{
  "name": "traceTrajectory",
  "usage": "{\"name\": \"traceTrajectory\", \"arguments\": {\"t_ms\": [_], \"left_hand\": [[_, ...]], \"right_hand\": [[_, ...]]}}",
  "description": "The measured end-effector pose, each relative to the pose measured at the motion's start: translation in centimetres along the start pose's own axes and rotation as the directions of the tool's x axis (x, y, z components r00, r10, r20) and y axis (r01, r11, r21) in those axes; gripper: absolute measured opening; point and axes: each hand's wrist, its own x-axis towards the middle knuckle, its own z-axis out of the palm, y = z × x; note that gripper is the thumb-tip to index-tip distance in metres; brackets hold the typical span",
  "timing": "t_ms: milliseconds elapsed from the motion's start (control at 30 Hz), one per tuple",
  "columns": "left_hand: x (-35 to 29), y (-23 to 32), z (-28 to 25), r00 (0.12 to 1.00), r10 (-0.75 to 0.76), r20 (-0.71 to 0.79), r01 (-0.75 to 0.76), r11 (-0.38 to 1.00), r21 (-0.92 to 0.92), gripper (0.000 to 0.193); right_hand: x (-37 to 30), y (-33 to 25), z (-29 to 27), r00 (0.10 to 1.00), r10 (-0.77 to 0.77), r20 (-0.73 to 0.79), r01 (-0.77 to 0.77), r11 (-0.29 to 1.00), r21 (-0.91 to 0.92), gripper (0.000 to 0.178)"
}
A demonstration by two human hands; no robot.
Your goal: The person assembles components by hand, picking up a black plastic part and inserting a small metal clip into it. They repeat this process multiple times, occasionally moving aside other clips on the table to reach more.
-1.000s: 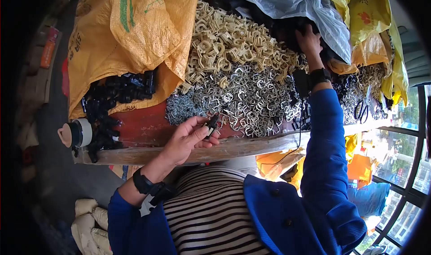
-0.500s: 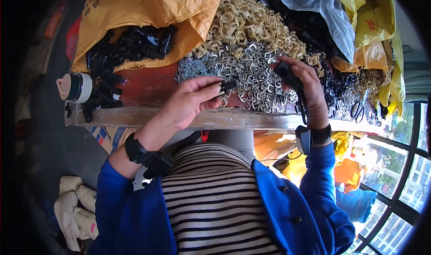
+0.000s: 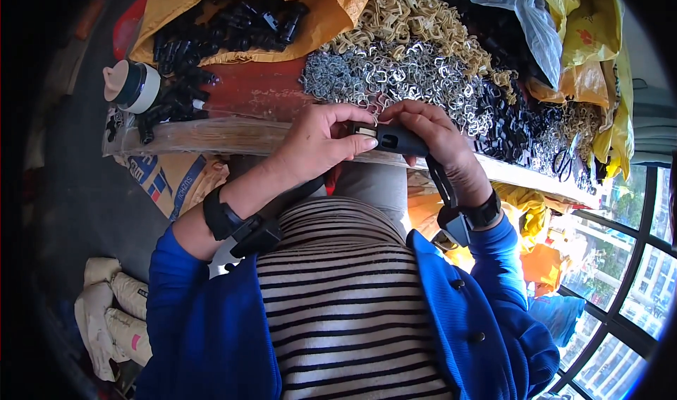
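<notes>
My left hand (image 3: 314, 143) is closed, thumb and forefinger pinching a small black part with a beige insert (image 3: 365, 131). In my right hand (image 3: 443, 138) lies a black handle-like piece (image 3: 403, 140) with a rectangular slot and a strap loop hanging toward the wrist. The handle's slotted end meets the small part, in front of my body above the table's near edge. My right fingertips bend over that joint; whether they also pinch a small metal piece I cannot tell. Just beyond the hands spreads a heap of silvery U-shaped metal clips (image 3: 423, 76).
Beige plastic clips (image 3: 402, 16) are piled behind the metal ones, small grey pieces (image 3: 328, 74) to their left. An orange sack (image 3: 338, 12) spills black parts (image 3: 240, 30) at far left, near a white-and-black jar (image 3: 137, 88). Scissors (image 3: 563, 164) lie right. The wooden table edge (image 3: 211, 136) runs before me.
My hands were apart, each with its own piece. Now the right has moved left and down with the handle, which meets the small part in my left hand. The view has shifted slightly.
</notes>
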Motion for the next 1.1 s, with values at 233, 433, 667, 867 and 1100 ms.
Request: {"name": "traceTrajectory", "arguments": {"t_ms": [233, 433, 667, 867, 1100], "left_hand": [[0.1, -0.4, -0.5, 0.988, -0.152, 0.012, 0.153, 0.979, -0.132, 0.025], [0.8, -0.6, -0.1, 0.981, -0.195, -0.019, 0.188, 0.964, -0.19, 0.024], [1.6, 0.2, 0.0, 0.951, -0.3, -0.068, 0.28, 0.936, -0.214, 0.025], [1.8, -0.6, -0.4, 0.95, -0.311, 0.016, 0.305, 0.919, -0.249, 0.026], [1.8, 0.6, -0.2, 0.952, -0.298, 0.073, 0.3, 0.852, -0.429, 0.031]], "right_hand": [[0.2, 1.3, 0.7, 0.991, -0.113, -0.078, 0.106, 0.99, -0.091, 0.028], [0.6, 2.5, 0.6, 0.992, 0.028, -0.122, -0.002, 0.977, 0.211, 0.026], [0.6, 2.9, 0.9, 0.974, -0.001, -0.226, 0.062, 0.962, 0.266, 0.025], [1.5, 3.1, 1.4, 0.936, -0.161, -0.312, 0.194, 0.978, 0.078, 0.023], [1.0, 1.0, 1.5, 0.74, -0.665, 0.098, 0.665, 0.703, -0.251, 0.05]]}}
